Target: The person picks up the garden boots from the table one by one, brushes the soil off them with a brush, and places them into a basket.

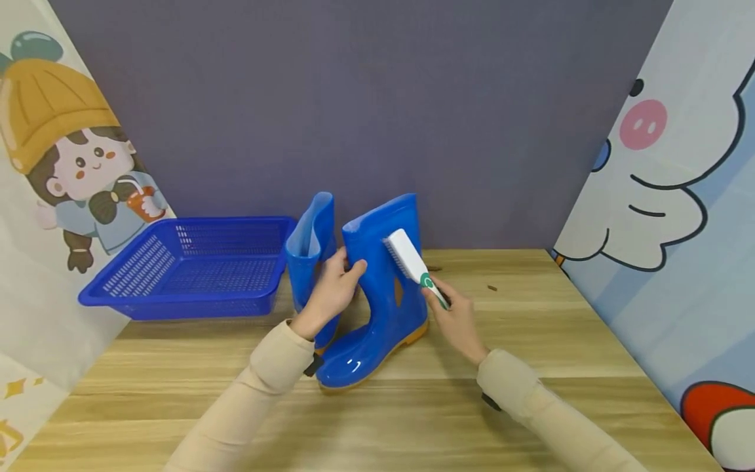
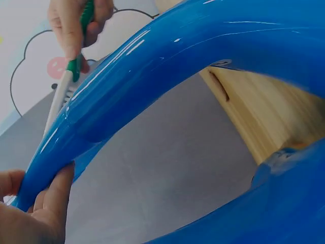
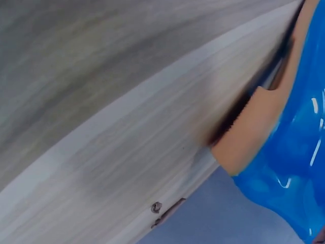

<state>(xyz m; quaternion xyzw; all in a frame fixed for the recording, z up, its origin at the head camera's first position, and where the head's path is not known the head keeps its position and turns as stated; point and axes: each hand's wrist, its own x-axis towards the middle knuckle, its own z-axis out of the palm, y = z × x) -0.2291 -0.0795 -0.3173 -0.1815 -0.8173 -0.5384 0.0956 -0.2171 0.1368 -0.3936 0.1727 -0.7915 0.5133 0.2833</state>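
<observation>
A glossy blue rain boot with a tan sole stands on the table, its toe toward the near left. My left hand grips the front edge of its shaft; in the left wrist view the thumb and fingers lie on either side of the edge. My right hand holds a white scrub brush by its green-and-white handle, bristles against the upper shaft. A brown patch shows below the brush. Behind my left hand stands a second blue boot, partly hidden.
A blue plastic basket with slotted walls sits at the back left, beside the second boot. Small dark bits lie on the wooden table at the right. A grey panel closes off the back, with printed walls at both sides.
</observation>
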